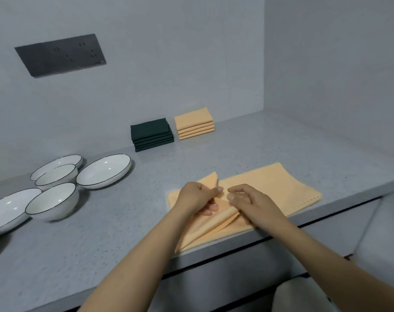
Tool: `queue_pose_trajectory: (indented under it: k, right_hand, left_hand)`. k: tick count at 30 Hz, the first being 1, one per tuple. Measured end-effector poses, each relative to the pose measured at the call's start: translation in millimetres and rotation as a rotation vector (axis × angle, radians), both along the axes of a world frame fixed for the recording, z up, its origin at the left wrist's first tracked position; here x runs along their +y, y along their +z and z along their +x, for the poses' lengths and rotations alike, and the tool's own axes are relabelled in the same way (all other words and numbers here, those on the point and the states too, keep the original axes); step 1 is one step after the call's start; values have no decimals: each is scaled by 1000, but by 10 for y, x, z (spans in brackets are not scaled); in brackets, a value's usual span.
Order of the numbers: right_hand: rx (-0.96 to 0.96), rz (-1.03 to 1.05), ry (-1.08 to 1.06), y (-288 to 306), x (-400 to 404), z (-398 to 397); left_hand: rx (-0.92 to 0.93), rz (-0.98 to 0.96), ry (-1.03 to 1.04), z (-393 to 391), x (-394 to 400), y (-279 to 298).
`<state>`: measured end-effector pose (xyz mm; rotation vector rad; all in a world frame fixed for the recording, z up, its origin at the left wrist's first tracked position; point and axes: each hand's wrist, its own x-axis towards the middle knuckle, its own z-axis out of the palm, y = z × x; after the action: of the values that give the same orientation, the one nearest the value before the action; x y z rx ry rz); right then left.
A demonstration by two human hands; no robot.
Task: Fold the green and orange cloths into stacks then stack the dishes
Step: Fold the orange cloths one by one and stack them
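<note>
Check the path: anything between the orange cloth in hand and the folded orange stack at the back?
Nothing visible. Bare grey countertop lies between the flat orange cloth and the folded orange stack. The dark green stack sits beside it; the white bowls are far left.

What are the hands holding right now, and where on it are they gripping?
Both hands hold the orange cloth lying on the grey counter. The left hand pinches its lifted left corner; the right hand grips the fold beside it.
</note>
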<state>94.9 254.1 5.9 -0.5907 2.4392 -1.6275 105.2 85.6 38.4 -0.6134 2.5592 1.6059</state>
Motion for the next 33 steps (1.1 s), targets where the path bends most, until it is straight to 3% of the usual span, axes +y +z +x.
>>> queue_pose_trajectory:
  k: [3,7,9,12,23,33]
  right_hand:
    - [56,104,25,-34,-5,7]
    - [115,139,56,-54,25,15]
    - [142,144,78,-74,39,21]
    - [170,158,102,-91,55,31]
    - [388,368,73,-184,13,126]
    - [468,514,71,-99,66,-351]
  left_hand:
    - [88,19,6,23,1,3]
    - [343,-510,-7,85,-171,-101]
    - [333,-703,-106,112,-263,-187]
    - [215,-831,-273,143,-337,-304]
    - [65,-961,-385,123,-353,-481]
    - [183,-1072,-143,324,-455,-273]
